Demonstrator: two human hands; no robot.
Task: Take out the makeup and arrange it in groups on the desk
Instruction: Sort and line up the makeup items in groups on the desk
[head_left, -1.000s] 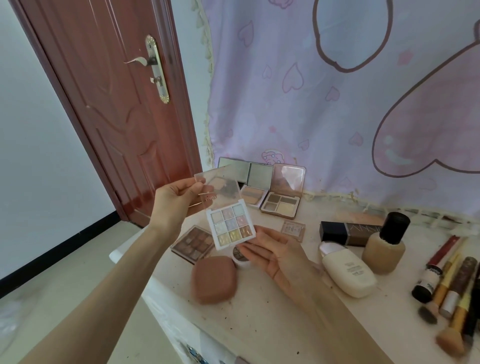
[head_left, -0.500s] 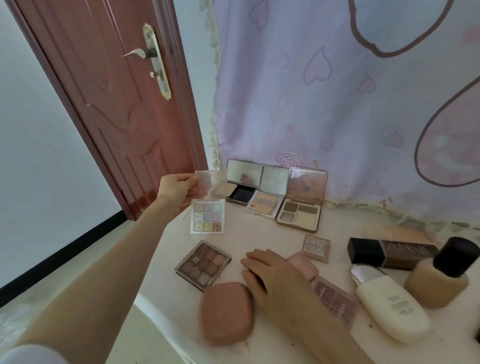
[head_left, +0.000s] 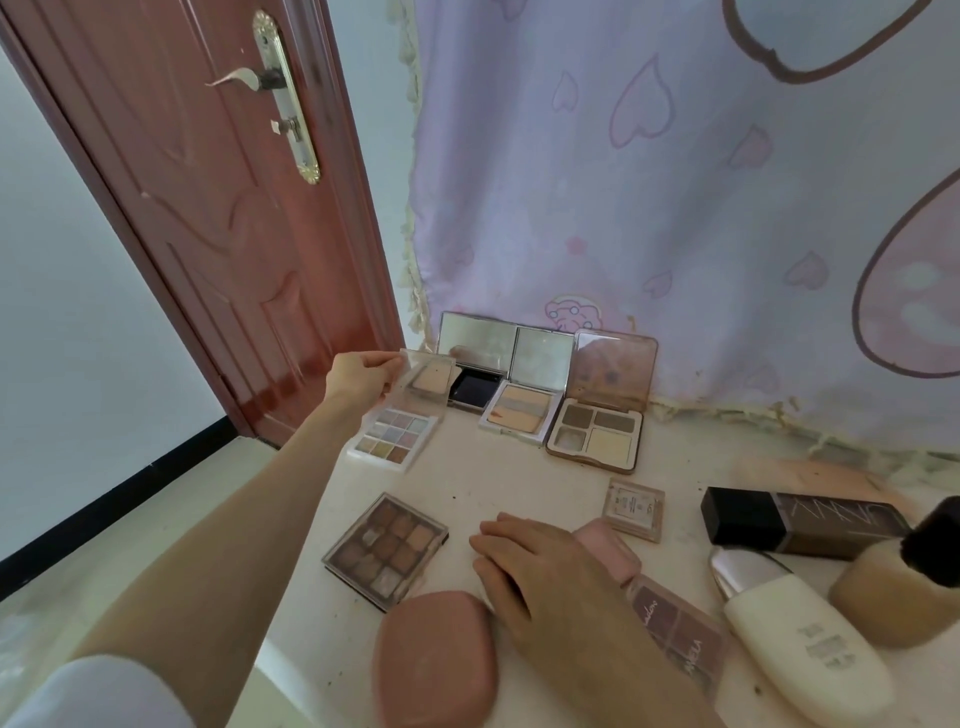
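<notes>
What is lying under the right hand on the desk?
The right hand rests flat, covering part of a pink compact and the corner of a dark palette. Anything else beneath the palm is hidden.

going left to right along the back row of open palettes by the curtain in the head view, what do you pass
left hand holding the pastel palette → black compact → beige compact → brown four-pan palette

Left hand (head_left: 363, 375) on pastel palette's (head_left: 393, 435) lid, right hand (head_left: 535, 566) flat on desk (head_left: 498, 478)
</notes>
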